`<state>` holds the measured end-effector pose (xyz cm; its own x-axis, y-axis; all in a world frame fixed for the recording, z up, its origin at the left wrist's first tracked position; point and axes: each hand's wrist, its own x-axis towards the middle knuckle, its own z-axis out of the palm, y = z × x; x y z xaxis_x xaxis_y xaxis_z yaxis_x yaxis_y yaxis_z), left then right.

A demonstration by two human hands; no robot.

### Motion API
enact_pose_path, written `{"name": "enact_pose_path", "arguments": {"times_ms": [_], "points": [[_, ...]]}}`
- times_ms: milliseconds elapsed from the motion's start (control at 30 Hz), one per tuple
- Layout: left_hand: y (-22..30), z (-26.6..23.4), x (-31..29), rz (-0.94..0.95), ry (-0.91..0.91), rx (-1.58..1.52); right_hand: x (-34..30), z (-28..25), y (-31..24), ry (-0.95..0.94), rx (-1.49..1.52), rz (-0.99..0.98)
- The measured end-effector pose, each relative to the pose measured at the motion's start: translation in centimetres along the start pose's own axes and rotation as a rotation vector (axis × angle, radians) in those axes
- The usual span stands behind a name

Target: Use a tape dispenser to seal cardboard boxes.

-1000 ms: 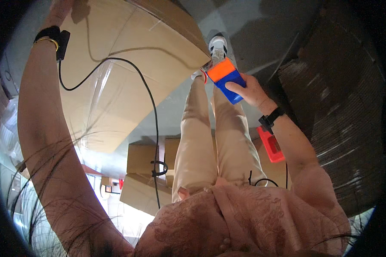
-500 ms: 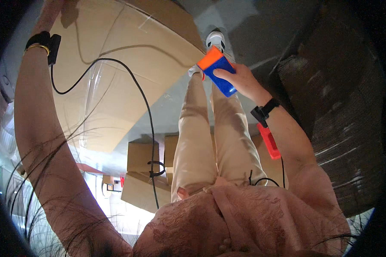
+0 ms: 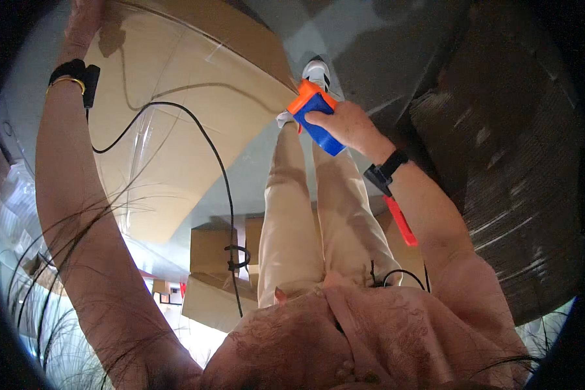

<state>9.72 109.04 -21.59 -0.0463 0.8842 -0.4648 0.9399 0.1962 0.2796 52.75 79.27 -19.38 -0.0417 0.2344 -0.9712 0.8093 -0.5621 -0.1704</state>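
Observation:
My right hand (image 3: 354, 127) is closed around a blue and orange block-shaped object (image 3: 318, 130), thumb lying across its blue side. Its orange end points up and to the left, above my shoes; I cannot make out its exact kind. Far to the upper left, my left hand (image 3: 84, 26) reaches to the edge of a large cardboard box (image 3: 175, 130). The picture's upper rim cuts off its fingers, so its grip is hidden. A shadow of that hand falls on the box's broad tan face.
A black cable (image 3: 208, 140) runs from my left wrist down to my waist. A dark ribbed cardboard surface (image 3: 500, 169) stands at the right. Smaller cardboard boxes (image 3: 211, 250) lie beside my legs. Behind my right forearm shows a red object (image 3: 402, 221). Grey floor (image 3: 364, 32) lies ahead.
My right hand has moved slightly left and down in the picture, the blue and orange object tilting with it. The left arm has shifted slightly right in view.

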Motion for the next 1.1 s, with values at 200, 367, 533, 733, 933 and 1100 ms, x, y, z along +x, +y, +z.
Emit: {"name": "enact_pose_path", "arguments": {"times_ms": [200,367,533,733,933,1100], "points": [[-1.7,1.6,1.6,-0.010,0.009,0.018,1.3,3.4,3.8,0.005,-0.060,0.126],[-9.3,0.7,4.9,0.280,0.416,-0.366,3.3,3.9,6.3,0.297,0.149,0.053],[-8.7,2.7,-3.7,0.417,0.758,0.045,-2.6,-1.8,3.6,0.558,0.272,-0.004],[-0.3,7.6,-28.7,0.156,0.605,-0.091,-9.0,-0.3,-8.3,0.422,0.029,-0.535],[8.8,14.8,-49.3,-0.340,-0.101,-0.593,-4.5,8.0,-17.6,0.470,-0.287,-1.106],[14.2,24.0,-55.3,-0.454,-0.160,-1.265,-1.9,13.4,-22.2,0.492,-0.525,-1.069]]}}
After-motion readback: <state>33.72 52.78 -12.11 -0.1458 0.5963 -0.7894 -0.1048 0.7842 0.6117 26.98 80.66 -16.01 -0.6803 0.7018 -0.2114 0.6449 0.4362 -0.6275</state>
